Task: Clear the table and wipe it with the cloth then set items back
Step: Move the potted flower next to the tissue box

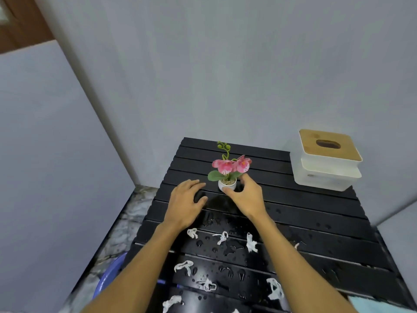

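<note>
Black slatted surface [304, 213], wet and paper-strewn; right hand [247, 195] cups the flowerpot [227, 185], left hand [187, 203] rests spread beside it.

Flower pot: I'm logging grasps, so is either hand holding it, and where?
The right hand grips the flower pot around its white base, thumb in front. The left hand holds nothing, resting on the table.
</note>
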